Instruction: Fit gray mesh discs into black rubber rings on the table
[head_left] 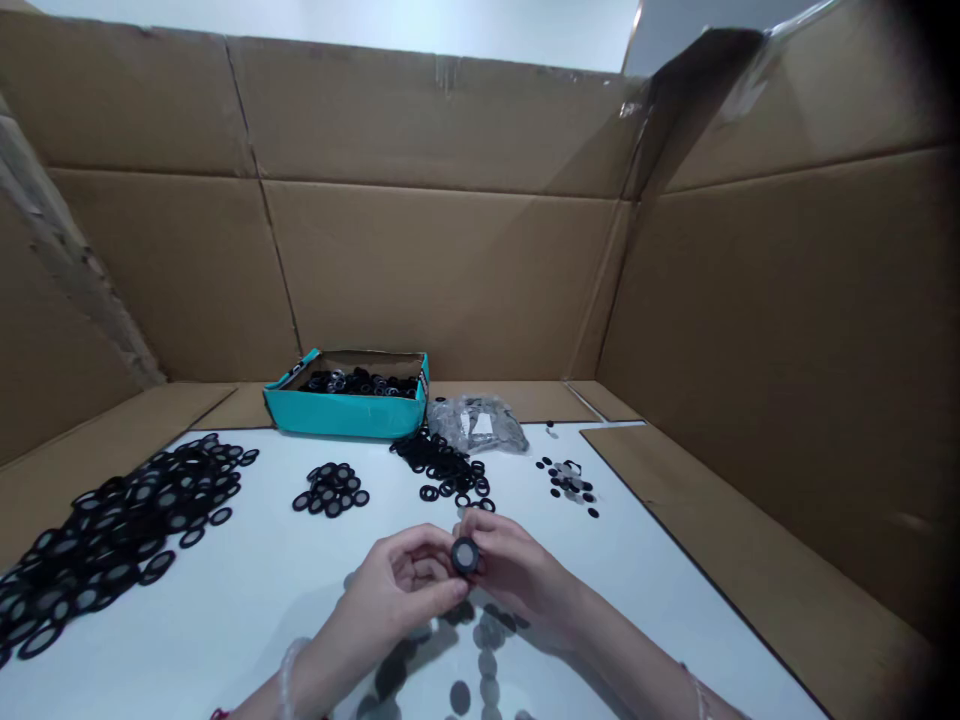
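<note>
black ring [465, 554] with a matt grey disc filling its centre, held between both hands above a white tabletop [255, 610], its face turned up toward the camera. the right hand [517, 572] pinches the rim from above, fingers drawn narrow; the left hand [397, 598], curled and half closed, braces it from the other side. a translucent beaded bracelet [289, 678] circles the left wrist. grey discs [487, 650] lie flat and overlapping just below the hands, partly in their shadow. farther up the table, thin black rings spread in a broad heap [127, 540] at left, a small pile [330, 488] and a looser scatter [442, 468] near the middle, and a mixed cluster [566, 482] of rings and discs at right. a teal box [345, 415] of rings and a clear plastic bag [476, 422] of grey pieces sit at the far edge, before creased corrugated cardboard walls [435, 280] rising around the table.
</note>
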